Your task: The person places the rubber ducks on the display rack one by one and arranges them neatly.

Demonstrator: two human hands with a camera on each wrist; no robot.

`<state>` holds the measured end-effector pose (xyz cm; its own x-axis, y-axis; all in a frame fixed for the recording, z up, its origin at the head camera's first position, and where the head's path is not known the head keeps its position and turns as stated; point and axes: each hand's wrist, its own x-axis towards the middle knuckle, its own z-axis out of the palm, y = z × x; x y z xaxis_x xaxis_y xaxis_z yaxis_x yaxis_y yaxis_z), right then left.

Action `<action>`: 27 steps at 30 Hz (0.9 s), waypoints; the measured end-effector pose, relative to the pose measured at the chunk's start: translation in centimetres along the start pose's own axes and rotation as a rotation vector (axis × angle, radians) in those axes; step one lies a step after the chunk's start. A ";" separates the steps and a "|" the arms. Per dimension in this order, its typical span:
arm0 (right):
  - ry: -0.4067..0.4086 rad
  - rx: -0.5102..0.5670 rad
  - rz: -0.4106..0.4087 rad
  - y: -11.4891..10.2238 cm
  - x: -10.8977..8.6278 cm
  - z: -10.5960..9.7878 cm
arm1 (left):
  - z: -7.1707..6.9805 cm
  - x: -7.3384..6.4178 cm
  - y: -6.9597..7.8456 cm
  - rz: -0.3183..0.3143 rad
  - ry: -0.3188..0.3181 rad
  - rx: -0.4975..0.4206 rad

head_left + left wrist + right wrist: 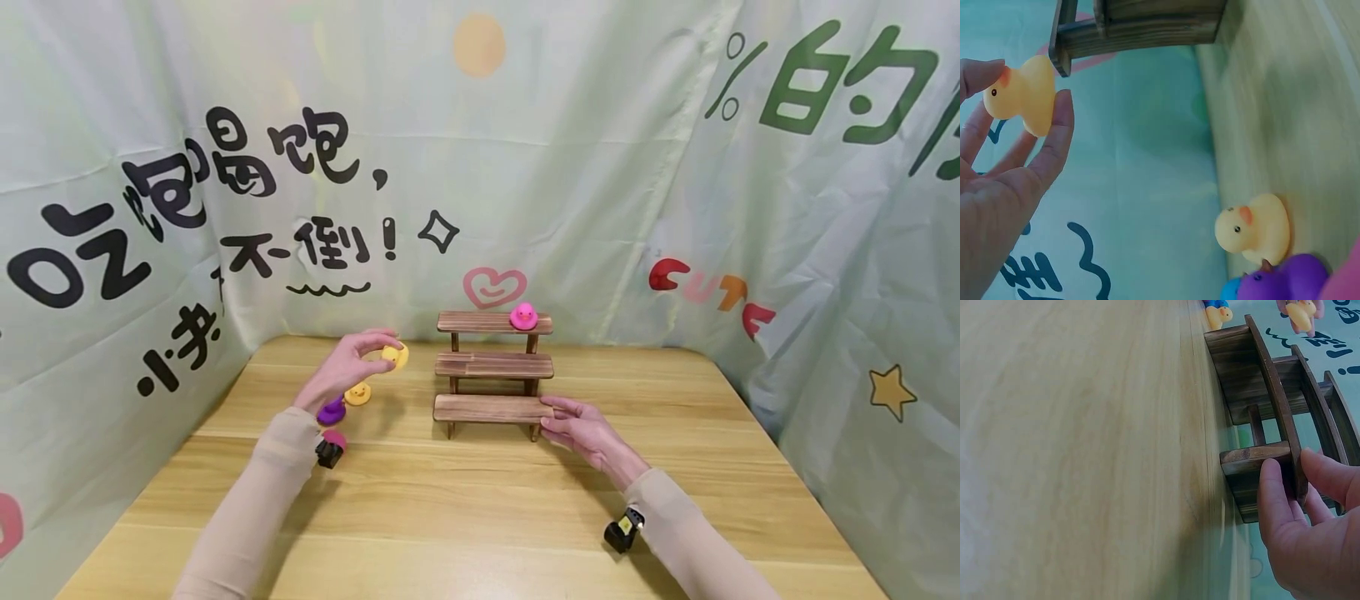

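Observation:
My left hand (pixel 347 367) pinches a yellow rubber duck (pixel 397 356) between thumb and fingertips, raised above the table to the left of a three-tier wooden stand (pixel 487 408). In the left wrist view the held duck (pixel 1034 94) has its orange beak by the thumb. At the stand's right end, my right hand (pixel 588 433) grips the lowest tier, thumb on top and fingers beneath, as the right wrist view shows on the dark wood (pixel 1279 394). A pink rubber duck (pixel 523 317) sits on the top tier, towards the right.
Below my left hand, another yellow duck (pixel 358 394) and a purple duck (pixel 330 412) stand on the wooden table (pixel 480 508). Beside them is a pink object (pixel 334 437), partly hidden by the wrist camera. A blue thing (pixel 1230 290) peeks out by the purple duck. Printed cloth (pixel 570 167) hangs behind.

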<state>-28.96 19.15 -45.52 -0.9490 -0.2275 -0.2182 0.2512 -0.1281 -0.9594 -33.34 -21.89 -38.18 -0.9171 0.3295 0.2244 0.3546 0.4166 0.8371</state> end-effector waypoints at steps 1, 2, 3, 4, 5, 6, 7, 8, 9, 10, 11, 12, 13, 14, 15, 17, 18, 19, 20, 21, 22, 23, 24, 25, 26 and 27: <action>-0.001 -0.001 0.000 0.0 0.0 0.0 | 0.1 0.1 0.1 -0.004 -0.002 -0.019; -0.001 0.000 -0.001 0.1 0.0 0.0 | 0.2 0.3 0.3 -0.008 -0.002 -0.042; -0.004 -0.001 -0.002 0.1 0.0 0.0 | 0.3 0.4 0.5 -0.012 -0.002 -0.065; -0.005 0.000 -0.004 0.1 0.0 0.0 | 0.5 0.5 0.7 -0.014 -0.002 -0.090; -0.005 0.000 -0.005 0.1 0.0 0.0 | 0.6 0.6 0.9 -0.007 -0.006 -0.110; -0.005 0.001 -0.004 0.1 0.0 0.0 | 0.7 0.8 1.0 0.002 -0.010 -0.134; -0.006 0.002 -0.005 0.1 0.0 0.0 | 0.8 1.0 1.2 0.011 -0.013 -0.152; -0.005 0.004 -0.004 0.1 0.0 0.0 | 0.9 1.1 1.4 0.018 -0.014 -0.162; -0.004 0.006 -0.003 0.1 0.0 0.0 | 1.0 1.2 1.5 0.026 -0.017 -0.176; -0.003 0.009 0.001 0.1 0.0 0.1 | 1.2 1.4 1.6 0.038 -0.020 -0.183; -0.002 0.010 0.003 0.1 0.0 0.1 | 1.3 1.6 1.7 0.043 -0.020 -0.183; 0.000 0.012 0.006 0.1 0.0 0.1 | 1.4 1.7 1.8 0.043 -0.016 -0.184; 0.002 0.013 0.009 0.0 0.0 0.0 | 1.5 1.9 1.9 0.045 -0.014 -0.180; 0.007 0.015 0.012 0.0 0.0 0.1 | 1.6 2.1 2.0 0.046 -0.014 -0.174; 0.005 0.013 0.013 0.0 0.0 0.0 | 1.7 2.2 2.1 0.046 -0.016 -0.182; 0.002 0.007 0.012 -0.1 0.0 0.1 | 1.9 2.5 2.2 0.036 -0.018 -0.189; 0.001 0.005 0.012 -0.1 0.0 0.1 | 2.0 2.7 2.3 0.032 -0.021 -0.194; 0.000 0.003 0.011 -0.2 0.0 0.0 | 2.0 2.9 2.3 0.027 -0.024 -0.198; -0.003 0.003 0.010 -0.2 0.0 0.1 | 2.1 3.0 2.4 0.021 -0.026 -0.201; -0.007 0.002 0.008 -0.2 0.0 0.1 | 2.1 3.1 2.5 0.015 -0.025 -0.204; -0.008 0.003 0.006 -0.2 -0.1 0.1 | 2.1 3.3 2.6 0.011 -0.025 -0.205; -0.007 0.004 0.005 -0.2 -0.1 0.1 | 2.2 3.4 2.8 0.008 -0.025 -0.207; -0.008 0.007 0.005 -0.2 -0.1 0.1 | 2.2 3.5 2.9 0.009 -0.027 -0.203; -0.009 0.007 0.004 -0.2 -0.1 0.1 | 2.3 3.6 3.1 0.009 -0.027 -0.203; -0.010 0.008 0.004 -0.2 -0.1 0.1 | 2.3 3.7 3.2 0.012 -0.028 -0.202; -0.011 0.006 0.003 -0.2 -0.1 0.1 | 2.4 3.8 3.4 0.016 -0.030 -0.201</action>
<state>-28.88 19.11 -45.27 -0.9461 -0.2381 -0.2194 0.2556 -0.1329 -0.9576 -35.21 -17.15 -35.71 -0.9048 0.3610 0.2259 0.3227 0.2349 0.9169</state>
